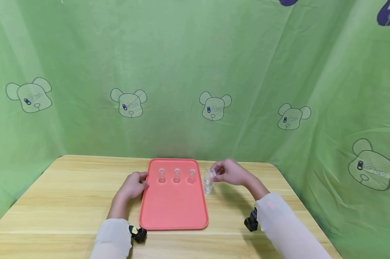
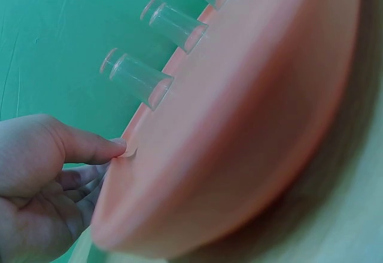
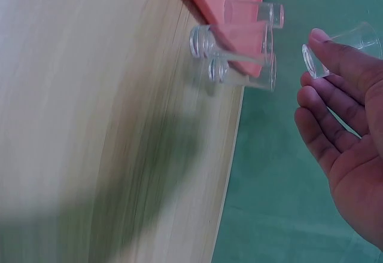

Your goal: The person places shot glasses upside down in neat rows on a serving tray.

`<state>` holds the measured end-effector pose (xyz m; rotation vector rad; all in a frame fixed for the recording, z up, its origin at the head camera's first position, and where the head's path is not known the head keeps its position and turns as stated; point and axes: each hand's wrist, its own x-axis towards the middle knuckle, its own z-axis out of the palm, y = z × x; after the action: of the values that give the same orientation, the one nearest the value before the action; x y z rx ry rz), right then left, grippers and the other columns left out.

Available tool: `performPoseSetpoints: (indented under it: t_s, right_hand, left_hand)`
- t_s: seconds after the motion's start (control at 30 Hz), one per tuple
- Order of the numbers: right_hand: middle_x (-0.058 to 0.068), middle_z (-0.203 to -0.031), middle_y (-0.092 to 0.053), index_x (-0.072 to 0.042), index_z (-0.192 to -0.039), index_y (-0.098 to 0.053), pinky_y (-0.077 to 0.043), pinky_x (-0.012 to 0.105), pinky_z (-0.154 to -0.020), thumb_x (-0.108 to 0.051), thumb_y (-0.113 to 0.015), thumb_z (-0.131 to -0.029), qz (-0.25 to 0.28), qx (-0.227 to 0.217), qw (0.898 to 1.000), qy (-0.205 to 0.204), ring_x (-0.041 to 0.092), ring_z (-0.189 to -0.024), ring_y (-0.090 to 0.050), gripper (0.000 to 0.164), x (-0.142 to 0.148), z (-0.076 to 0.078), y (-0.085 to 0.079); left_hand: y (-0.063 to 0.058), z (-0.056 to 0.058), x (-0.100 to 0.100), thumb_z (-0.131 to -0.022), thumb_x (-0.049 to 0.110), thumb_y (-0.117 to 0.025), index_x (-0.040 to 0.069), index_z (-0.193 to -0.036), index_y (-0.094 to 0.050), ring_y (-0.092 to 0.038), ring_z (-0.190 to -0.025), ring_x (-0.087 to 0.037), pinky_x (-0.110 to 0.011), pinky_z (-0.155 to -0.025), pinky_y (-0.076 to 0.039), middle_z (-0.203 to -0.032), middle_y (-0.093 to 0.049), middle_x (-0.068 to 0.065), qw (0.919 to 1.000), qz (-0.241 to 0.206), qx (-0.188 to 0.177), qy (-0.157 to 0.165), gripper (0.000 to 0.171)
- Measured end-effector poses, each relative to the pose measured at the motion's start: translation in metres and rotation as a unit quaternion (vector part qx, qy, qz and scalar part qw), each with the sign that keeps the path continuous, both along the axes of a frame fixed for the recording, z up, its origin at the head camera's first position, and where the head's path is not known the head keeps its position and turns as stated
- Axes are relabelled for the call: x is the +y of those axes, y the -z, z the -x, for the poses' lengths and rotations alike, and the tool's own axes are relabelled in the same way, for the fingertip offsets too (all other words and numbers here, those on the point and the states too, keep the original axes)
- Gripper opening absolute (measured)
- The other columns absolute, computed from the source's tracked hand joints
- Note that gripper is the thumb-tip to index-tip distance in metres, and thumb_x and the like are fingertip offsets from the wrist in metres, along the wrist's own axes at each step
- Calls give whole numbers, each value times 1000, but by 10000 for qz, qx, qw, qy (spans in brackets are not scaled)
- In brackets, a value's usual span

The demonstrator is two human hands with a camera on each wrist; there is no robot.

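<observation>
A red tray (image 1: 173,212) lies on the table with a row of three clear glasses across its far half: left (image 1: 161,177), middle (image 1: 177,177) and right (image 1: 191,177). They stand upside down, thick bases up, in the left wrist view. My left hand (image 1: 133,185) pinches the tray's left rim, thumb on top and fingers along the outer side. Raised beside the tray's right edge, my right hand (image 1: 230,172) holds a clear glass (image 3: 357,39) tilted between thumb and fingers. Two more clear glasses (image 3: 236,42) stand upright on the table just left of this hand.
The light wood table (image 1: 78,201) reaches a green curtain (image 1: 172,79) printed with bear heads at the back and sides. A small black camera is strapped to each wrist, the left camera (image 1: 140,235) close to the tray's near left corner.
</observation>
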<state>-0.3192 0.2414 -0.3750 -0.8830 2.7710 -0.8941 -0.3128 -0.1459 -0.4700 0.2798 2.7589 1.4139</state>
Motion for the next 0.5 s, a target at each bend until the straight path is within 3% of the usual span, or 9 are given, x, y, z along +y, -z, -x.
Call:
performPoseSetpoints:
  t_s: [0.5]
  right_hand:
    - [-2, -85, -71, -6, -101, -76, -56, 27, -72, -8, -80, -86, -81, 60, 9997, -237, 13, -79, -64, 16, -34, 0, -1]
  left_hand:
    - [1, 1, 0, -91, -6, -61, -5, -140, -59, -58, -73, -19, -31, -66, -50, -85, -65, -9, 10000, -32, 13, -14, 50]
